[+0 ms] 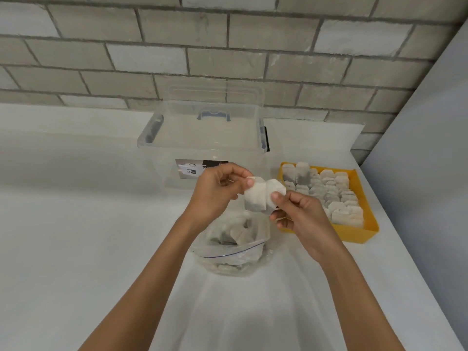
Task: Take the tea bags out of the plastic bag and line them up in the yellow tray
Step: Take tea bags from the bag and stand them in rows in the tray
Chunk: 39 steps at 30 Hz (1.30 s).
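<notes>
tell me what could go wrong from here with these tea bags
The left hand and right hand pinch overlapping held tea bags by thin edges; pulling them apart could tear one or drop it.
The yellow tray looks nearly full, so squeezing more in may topple its rows.
The plastic bag sits open just below; a bump could spill it.

Left grip (218, 190) and right grip (300, 215) held close together; both pinching.

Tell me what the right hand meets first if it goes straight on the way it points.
The right hand points up-left: past the tea bags both hands pinch, it likely meets the left hand first; depth unclear.
</notes>
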Motion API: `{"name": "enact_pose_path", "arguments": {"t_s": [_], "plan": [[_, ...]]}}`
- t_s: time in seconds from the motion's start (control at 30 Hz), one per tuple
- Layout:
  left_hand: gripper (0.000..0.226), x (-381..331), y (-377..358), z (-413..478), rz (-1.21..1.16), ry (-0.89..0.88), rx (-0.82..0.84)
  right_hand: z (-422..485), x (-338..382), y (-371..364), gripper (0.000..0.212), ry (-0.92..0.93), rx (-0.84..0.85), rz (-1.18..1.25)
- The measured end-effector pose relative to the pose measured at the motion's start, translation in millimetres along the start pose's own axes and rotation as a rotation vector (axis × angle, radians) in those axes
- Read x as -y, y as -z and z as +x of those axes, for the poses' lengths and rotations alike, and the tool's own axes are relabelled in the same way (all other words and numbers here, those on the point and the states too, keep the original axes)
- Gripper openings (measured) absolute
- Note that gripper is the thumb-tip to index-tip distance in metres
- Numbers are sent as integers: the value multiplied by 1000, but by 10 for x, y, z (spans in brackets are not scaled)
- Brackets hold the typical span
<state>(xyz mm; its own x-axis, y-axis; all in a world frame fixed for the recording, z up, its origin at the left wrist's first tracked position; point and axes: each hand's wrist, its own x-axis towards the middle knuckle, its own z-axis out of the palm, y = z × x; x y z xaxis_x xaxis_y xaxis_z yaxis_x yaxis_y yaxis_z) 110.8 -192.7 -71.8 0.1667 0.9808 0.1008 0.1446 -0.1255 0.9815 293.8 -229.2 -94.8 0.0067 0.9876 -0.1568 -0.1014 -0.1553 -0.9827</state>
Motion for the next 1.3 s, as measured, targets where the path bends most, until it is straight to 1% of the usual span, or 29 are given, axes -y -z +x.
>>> {"name": "enact_pose_path", "arguments": {"t_s": [0.13, 0.3, 0.5, 0.6, 0.73, 0.83, 0.97, 1.07, 1.2, 1.3], "plan": [[2, -142, -175, 256, 57, -40, 29, 75, 149, 326, 17, -2, -72, -34], [2, -248, -527, 570, 137, -60, 86, 231, 311, 799, 8, 47, -156, -118], [3, -270, -1090, 999, 224, -54, 155, 494, 419, 1408, 11, 53, -273, -310], [3, -176, -1373, 1216, 286, -35, 185, 622, 407, 1595, 13, 47, -303, -360], [4, 46, -1638, 1415, 361, -1, 237, 765, 363, 1710, 14, 29, -300, -440], [5, 207, -1743, 1505, 438, 27, 226, 856, 344, 1742, 9, -7, -273, -539], [5, 348, -1802, 1587, 489, 40, 204, 976, 317, 1768, 8, -35, -243, -617], [4, 437, -1815, 1622, 545, 16, 183, 1050, 299, 1766, 7, -58, -219, -635], [5, 489, -1812, 1649, 640, -61, 178, 1114, 269, 1770, 8, -78, -187, -663], [7, 500, -1814, 1668, 654, -78, 152, 1149, 242, 1778, 10, -102, -157, -716]]}}
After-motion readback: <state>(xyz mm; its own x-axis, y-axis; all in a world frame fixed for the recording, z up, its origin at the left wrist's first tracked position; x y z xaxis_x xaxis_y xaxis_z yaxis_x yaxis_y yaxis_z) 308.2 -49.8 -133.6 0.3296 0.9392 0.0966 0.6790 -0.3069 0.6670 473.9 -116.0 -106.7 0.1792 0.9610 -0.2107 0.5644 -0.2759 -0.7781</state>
